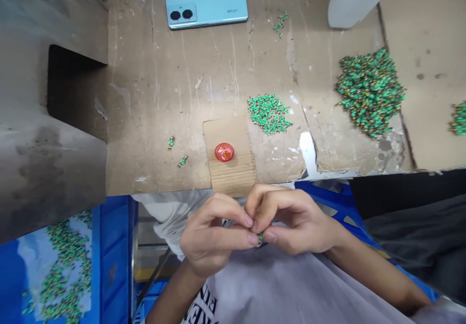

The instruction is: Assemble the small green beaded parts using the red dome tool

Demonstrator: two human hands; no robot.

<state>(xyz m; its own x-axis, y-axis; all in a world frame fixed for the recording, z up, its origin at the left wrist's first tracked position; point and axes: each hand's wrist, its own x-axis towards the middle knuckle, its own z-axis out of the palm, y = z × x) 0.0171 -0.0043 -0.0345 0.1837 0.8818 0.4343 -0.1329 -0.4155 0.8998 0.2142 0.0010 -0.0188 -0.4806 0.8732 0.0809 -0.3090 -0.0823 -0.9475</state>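
Observation:
My left hand point(213, 234) and my right hand point(291, 219) meet below the near edge of the cardboard-covered table point(153, 95), over my lap. Both are closed in a pinch on one small green part point(259, 238) held between the fingertips. A small heap of the same green parts point(269, 112) lies on the cardboard just beyond my hands. A bigger heap point(370, 91) lies to the right. Two single green parts point(171, 143) point(182, 161) lie apart on the left. A red round cap point(224, 152) sits on a small cardboard patch point(230, 156) right in front of me.
A light blue phone point(206, 5) lies face down at the table's far edge. A blue crate point(58, 265) at lower left holds several finished green parts. A metal chute point(40, 120) rises on the left. More green parts point(459, 118) show at the right edge.

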